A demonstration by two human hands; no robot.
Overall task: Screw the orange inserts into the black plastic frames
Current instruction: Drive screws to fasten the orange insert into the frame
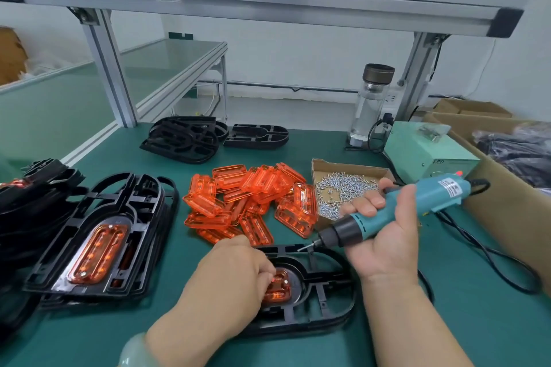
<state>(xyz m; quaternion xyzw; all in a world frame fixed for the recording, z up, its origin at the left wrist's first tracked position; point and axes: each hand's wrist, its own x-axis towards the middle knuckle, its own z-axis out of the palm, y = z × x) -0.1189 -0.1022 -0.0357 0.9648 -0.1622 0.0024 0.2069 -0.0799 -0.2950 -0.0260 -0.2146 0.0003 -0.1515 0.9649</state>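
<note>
A black plastic frame (328, 286) lies on the green mat in front of me with an orange insert (278, 287) seated in its middle. My left hand (232, 274) lies over the insert, fingers curled onto its left part, covering most of it. My right hand (384, 235) grips a teal electric screwdriver (396, 205) just above the frame's far edge, bit pointing down-left with a screw on its tip. A pile of loose orange inserts (250, 199) lies behind the frame.
A stack of frames with an insert fitted (98, 238) sits at the left. Bare black frames (185, 137) lie at the back. A cardboard tray of screws (343, 188), a green power box (429, 155), a glass bottle (369, 104) and cardboard boxes (507, 194) stand at the right.
</note>
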